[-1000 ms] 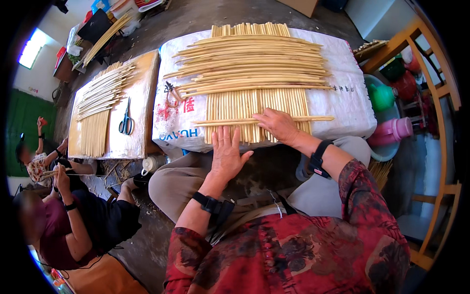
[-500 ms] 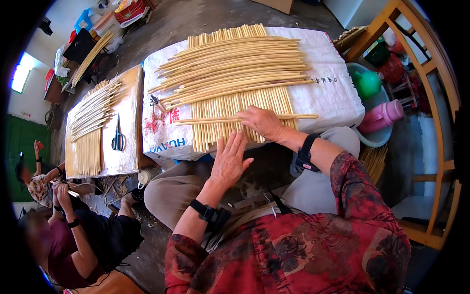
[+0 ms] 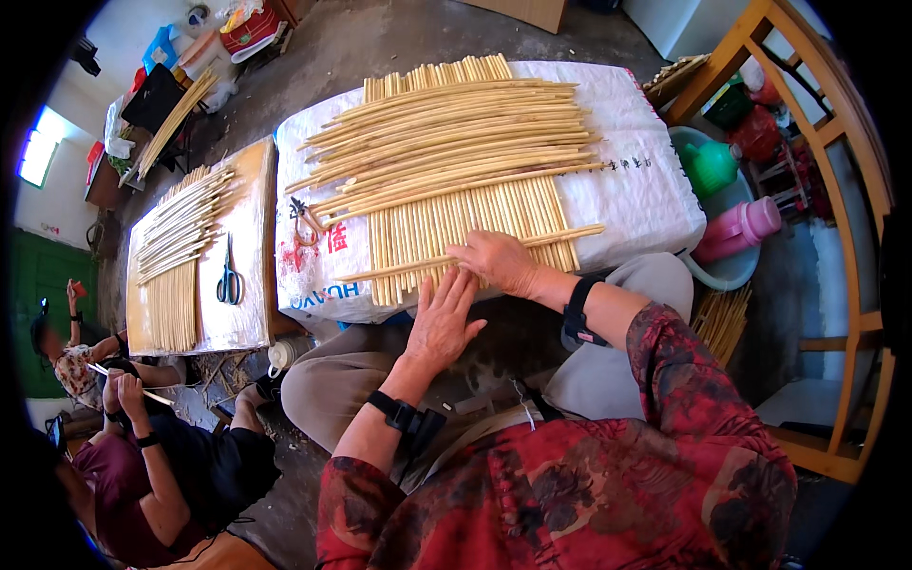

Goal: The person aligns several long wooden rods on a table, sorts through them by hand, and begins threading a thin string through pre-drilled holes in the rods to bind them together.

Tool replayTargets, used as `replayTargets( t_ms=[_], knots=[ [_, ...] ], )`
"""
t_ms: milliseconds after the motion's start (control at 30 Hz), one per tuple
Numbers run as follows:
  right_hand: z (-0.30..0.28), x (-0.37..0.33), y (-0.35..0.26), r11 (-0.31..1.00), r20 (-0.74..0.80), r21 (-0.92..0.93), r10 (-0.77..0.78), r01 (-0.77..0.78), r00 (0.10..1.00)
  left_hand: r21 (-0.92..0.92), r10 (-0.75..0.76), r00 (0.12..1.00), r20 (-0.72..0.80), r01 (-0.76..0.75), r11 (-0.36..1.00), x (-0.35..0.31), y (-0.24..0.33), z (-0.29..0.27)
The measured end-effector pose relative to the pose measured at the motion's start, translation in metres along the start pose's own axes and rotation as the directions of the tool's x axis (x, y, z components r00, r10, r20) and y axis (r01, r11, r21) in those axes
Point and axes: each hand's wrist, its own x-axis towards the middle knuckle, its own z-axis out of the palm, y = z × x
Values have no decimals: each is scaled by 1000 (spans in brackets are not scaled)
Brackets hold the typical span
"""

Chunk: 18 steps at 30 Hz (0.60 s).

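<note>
Pale, peeled wooden sticks [image 3: 418,217] lie side by side as a flat mat on the white sack-covered table [image 3: 622,214]. Across their near part runs a single stick [image 3: 560,234], slightly tilted, with its right end farther from me. My right hand [image 3: 499,261] is closed over the middle of that stick, fingers curled down around it. My left hand [image 3: 442,318] lies with fingers stretched out, its tips by the near ends of the mat, just beside my right hand. Farther back, a layer of longer sticks [image 3: 465,128] rests crosswise on the mat.
Scissors [image 3: 304,226] lie at the table's left side. On a lower table [image 3: 252,204] are more sticks [image 3: 171,313] and dark scissors [image 3: 228,283]. A basin [image 3: 736,261] with green and pink containers stands right, beside a wooden frame [image 3: 836,123]. Two people sit at left.
The crosswise stick has come nearer to me at its middle and left end, and now tilts. My right hand has moved with it, slightly left and nearer.
</note>
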Motion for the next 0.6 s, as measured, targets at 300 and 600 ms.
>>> replayTargets(
  t_ms=[300, 600],
  knots=[
    [0, -2, 2, 1000, -59, -13, -24, 23, 998, -54, -6, 999, 49, 9, 999, -2, -6, -3],
    [-6, -4, 5, 999, -17, -27, -30, 30, 999, -65, -5, 1000, 31, 7, 998, -1, -5, 4]
  ],
)
